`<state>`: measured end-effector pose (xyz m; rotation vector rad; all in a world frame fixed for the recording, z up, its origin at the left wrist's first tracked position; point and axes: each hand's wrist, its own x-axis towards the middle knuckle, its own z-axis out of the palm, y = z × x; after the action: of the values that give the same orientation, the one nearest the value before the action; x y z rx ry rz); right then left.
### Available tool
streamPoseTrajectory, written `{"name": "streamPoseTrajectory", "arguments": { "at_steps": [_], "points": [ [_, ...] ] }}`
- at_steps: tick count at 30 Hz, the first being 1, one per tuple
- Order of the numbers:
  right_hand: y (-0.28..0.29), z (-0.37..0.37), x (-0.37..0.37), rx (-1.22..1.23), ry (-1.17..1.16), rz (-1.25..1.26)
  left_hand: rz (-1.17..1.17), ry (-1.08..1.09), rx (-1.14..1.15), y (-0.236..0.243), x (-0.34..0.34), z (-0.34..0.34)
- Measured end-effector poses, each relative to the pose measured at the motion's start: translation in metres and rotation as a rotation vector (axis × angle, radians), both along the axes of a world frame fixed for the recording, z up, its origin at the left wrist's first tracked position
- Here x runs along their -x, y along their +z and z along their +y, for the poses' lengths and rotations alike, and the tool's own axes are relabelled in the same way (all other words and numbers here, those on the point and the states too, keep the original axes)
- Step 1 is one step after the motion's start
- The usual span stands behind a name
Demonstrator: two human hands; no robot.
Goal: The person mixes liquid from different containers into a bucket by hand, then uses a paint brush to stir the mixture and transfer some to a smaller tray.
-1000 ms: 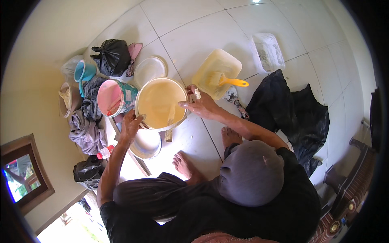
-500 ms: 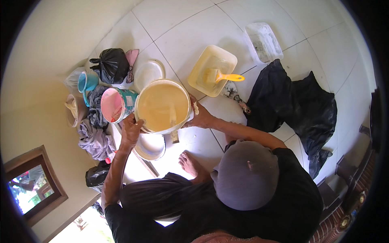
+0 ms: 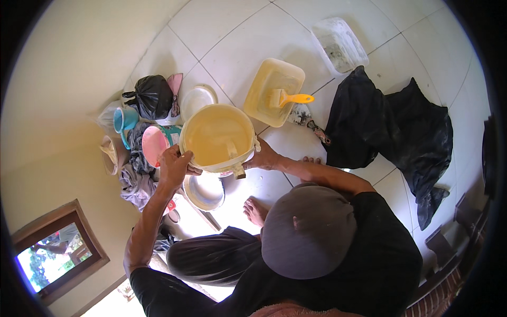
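Note:
A round white bucket (image 3: 186, 124) of cream-yellow paint (image 3: 214, 136) is held up between my two hands, its mouth facing the view. My left hand (image 3: 174, 162) grips its near left side, thumb near the rim. On the opposite side, my right hand (image 3: 264, 156) holds the bucket's outer wall, with its fingers partly hidden. A pale flat strip shows inside the bucket; I cannot tell whether it is a stick or a reflection. Just beyond, a cream paint tray (image 3: 259, 100) holds a brush with a yellow handle (image 3: 300, 99).
Left of the bucket stand a teal pail with pink inside (image 3: 154, 145), a blue dipper (image 3: 124, 119), a black plastic bag (image 3: 152, 96) and crumpled cloths (image 3: 136, 182). A white lid (image 3: 196, 100) and a round basin (image 3: 206, 196) lie near. Black cloth (image 3: 364, 119) and a clear tub (image 3: 339, 45) are rightward.
The view has shifted a little. The bucket now covers more of the teal pail, and my left hand has moved slightly along with it. Both hands keep their hold.

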<state>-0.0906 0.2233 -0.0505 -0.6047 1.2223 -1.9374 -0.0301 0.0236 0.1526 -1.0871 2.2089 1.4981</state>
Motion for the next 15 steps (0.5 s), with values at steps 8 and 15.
{"name": "streamPoseTrajectory", "arguments": {
  "at_steps": [8,15],
  "points": [
    [-0.001,0.003,0.006,0.132,-0.040,-0.061,-0.048,-0.016,0.022,0.021,0.033,0.017],
    [0.009,0.006,0.009,0.151,0.052,-0.427,-0.081,-0.024,0.045,0.027,0.047,0.020]
  ]
}}
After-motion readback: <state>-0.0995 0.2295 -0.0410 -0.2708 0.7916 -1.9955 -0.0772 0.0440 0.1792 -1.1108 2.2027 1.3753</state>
